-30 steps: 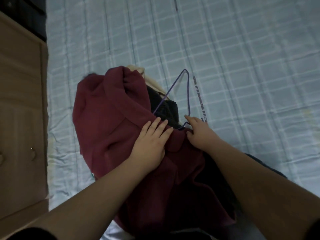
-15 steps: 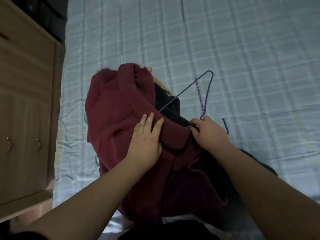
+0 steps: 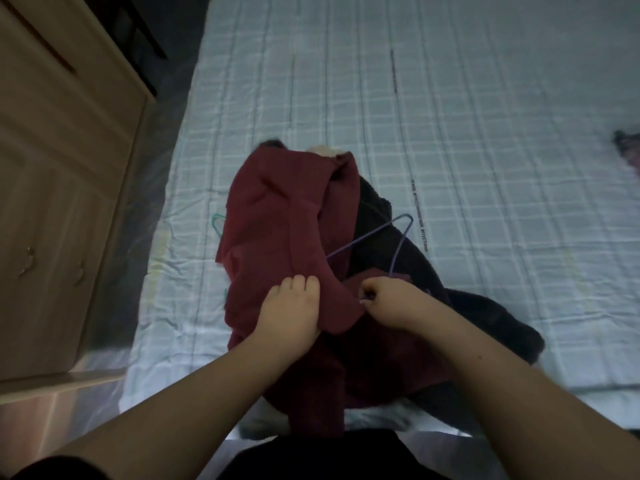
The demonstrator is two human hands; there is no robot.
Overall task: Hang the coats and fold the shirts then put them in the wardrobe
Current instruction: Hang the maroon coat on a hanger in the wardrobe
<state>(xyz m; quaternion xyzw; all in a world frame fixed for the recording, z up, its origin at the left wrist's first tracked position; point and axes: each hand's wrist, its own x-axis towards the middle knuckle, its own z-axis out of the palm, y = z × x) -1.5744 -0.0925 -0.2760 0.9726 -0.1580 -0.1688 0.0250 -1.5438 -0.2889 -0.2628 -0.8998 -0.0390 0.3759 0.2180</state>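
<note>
Matt maroon cloth coat, seemingly coated-wire purple hanger, light wood cabinet.

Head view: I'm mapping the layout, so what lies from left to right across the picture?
Wooden wardrobe → green hanger → maroon coat → purple hanger → dark item at the bed's right edge.

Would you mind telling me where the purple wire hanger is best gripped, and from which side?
Probably at its neck, where the right hand already pinches it, coming from the near side. One shoulder of the purple hanger runs under the maroon coat, which the left hand presses flat; the bare far corner would give less control for feeding it in.
</note>
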